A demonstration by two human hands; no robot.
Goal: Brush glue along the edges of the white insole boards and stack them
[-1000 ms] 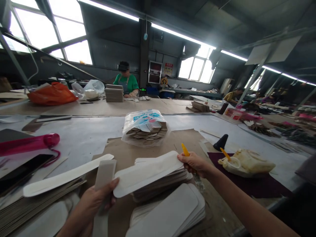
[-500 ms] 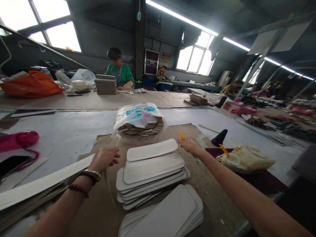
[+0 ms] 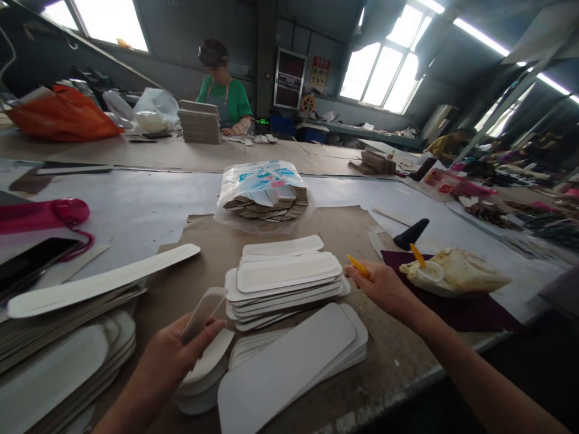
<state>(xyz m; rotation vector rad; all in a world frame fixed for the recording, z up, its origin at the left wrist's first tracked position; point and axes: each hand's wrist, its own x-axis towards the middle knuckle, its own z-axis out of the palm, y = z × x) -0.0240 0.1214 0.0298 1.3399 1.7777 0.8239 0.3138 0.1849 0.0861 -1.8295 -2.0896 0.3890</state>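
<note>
My left hand (image 3: 174, 352) pinches a thin, see-through strip with a rounded end (image 3: 203, 310), between thumb and fingers. Just under it lie pale rounded boards (image 3: 208, 361), partly hidden by the hand. A slim yellow stick (image 3: 358, 266) is held in my right hand (image 3: 384, 288), right of a stack of white boards (image 3: 289, 272) with rounded corners. A second stack of long white boards (image 3: 289, 367) fans out nearer to me. To the right, a whitish plastic container (image 3: 474, 274) lies on dark red cloth, another yellow stick (image 3: 417, 255) standing in its opening.
A clear printed bag of board pieces (image 3: 266, 190) sits beyond the stacks. More boards (image 3: 54, 367) are at left, near a phone (image 3: 36, 262) and pink pouch (image 3: 40, 216). A black cone-shaped object (image 3: 411, 234) stands right. Across the table, a person (image 3: 226, 99) works.
My left hand has come down and nearer to me, still with the clear strip. My right hand keeps the yellow stick and stays by the stack. The view has tilted down.
</note>
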